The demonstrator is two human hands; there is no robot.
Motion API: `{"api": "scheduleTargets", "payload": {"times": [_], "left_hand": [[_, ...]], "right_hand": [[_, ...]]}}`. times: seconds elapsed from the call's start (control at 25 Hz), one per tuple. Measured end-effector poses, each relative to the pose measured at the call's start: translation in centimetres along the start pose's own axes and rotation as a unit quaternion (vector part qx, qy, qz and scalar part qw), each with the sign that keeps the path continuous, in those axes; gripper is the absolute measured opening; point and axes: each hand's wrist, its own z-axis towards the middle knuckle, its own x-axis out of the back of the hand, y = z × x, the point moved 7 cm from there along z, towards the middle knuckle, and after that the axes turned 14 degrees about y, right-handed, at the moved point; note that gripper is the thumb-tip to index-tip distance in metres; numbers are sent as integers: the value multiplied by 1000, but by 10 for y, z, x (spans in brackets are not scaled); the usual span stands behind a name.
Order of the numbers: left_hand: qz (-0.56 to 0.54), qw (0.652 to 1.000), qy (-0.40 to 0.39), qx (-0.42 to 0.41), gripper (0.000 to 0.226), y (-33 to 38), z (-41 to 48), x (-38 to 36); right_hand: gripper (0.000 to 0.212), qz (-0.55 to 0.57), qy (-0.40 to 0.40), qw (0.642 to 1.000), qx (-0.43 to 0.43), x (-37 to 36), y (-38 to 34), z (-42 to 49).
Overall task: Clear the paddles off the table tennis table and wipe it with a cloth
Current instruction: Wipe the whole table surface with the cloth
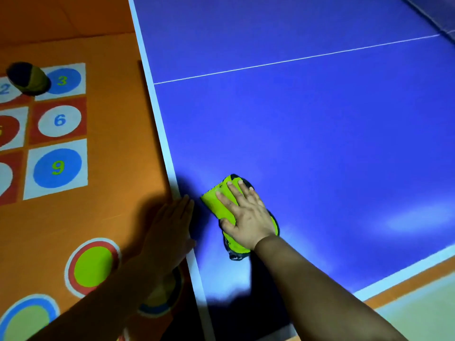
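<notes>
at far left we see a dark, rounded object (28, 78) on the orange floor (118, 143) beside numbered squares (59, 120); the left hand (170, 230) lies flat, fingers straight, at the white edge of the blue worktop (320, 143); just right of it the right hand (247, 217) presses flat, fingers spread, on the green cloth (213, 201), which lies on the worktop near its corner

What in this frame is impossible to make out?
- Head view: the table runs off the top and right edges; paddles there would go unseen.
- The right hand covers much of the cloth.
- The dark-and-yellow object on the floor is too blurred to identify.
- Shadow hides whether the left hand touches the table.
</notes>
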Motion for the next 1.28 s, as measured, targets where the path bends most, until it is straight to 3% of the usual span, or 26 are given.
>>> {"api": "scheduleTargets", "payload": {"times": [0.08,0.28,0.52,0.72,1.0,1.16,1.28], "left_hand": [[40,999,20,-19,106,-10,45,17],[68,992,-86,-61,111,-30,138,12],[24,992,-87,-93,113,-40,155,-7],[-14,993,-80,-83,114,-44,154,-12],[-51,980,-54,-183,95,-62,143,-3],[-28,973,-43,-225,84,-107,132,15],[-10,972,-48,-231,83,-132,144,24]], "right_hand": [[68,-10,-1,999,-42,3,35,32],[75,-39,34,990,-132,15,117,117],[67,-61,23,969,-238,14,149,166],[65,-63,28,962,-265,1,104,142],[67,-62,54,970,-229,-24,-21,75],[67,-73,65,961,-258,-37,-95,49],[64,-90,66,946,-305,-39,-110,50]]}}
